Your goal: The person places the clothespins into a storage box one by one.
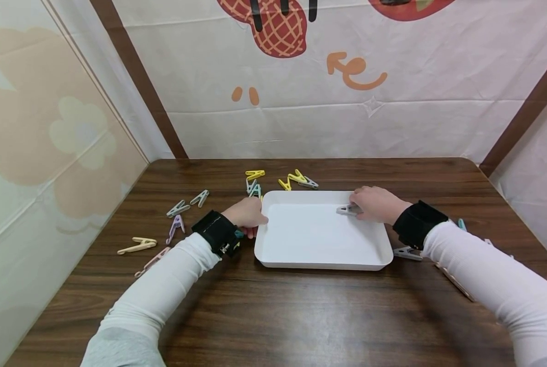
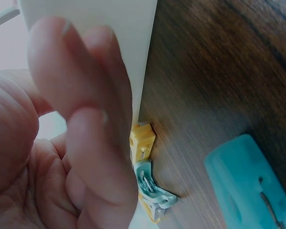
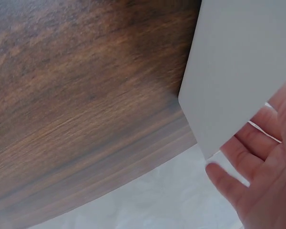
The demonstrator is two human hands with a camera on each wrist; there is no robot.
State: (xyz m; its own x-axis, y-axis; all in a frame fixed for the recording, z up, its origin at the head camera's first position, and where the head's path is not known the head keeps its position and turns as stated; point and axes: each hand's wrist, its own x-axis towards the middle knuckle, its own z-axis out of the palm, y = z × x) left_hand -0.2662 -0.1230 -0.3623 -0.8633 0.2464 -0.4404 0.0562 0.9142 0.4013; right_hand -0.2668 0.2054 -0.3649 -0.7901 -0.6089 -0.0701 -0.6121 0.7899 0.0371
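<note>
A shallow white tray (image 1: 314, 239) sits on the wooden table between both hands. My left hand (image 1: 247, 213) grips the tray's left rim; in the left wrist view its curled fingers (image 2: 93, 143) lie against the outer wall. My right hand (image 1: 375, 205) reaches over the tray's right end and pinches a grey clothespin (image 1: 345, 209) above the tray floor. Part of that clothespin is hidden by the fingers. In the right wrist view, fingers (image 3: 250, 148) show beside the tray's wall (image 3: 233, 71), while the clothespin is out of sight. A teal clothespin (image 2: 248, 176) lies near my left hand.
Yellow clothespins (image 1: 255, 174) and others lie behind the tray. Grey, purple, cream and pink clothespins (image 1: 137, 245) are scattered at the left. A grey clothespin (image 1: 408, 253) lies right of the tray, with several more partly under the right arm. A printed cloth (image 1: 319, 127) hangs behind the table.
</note>
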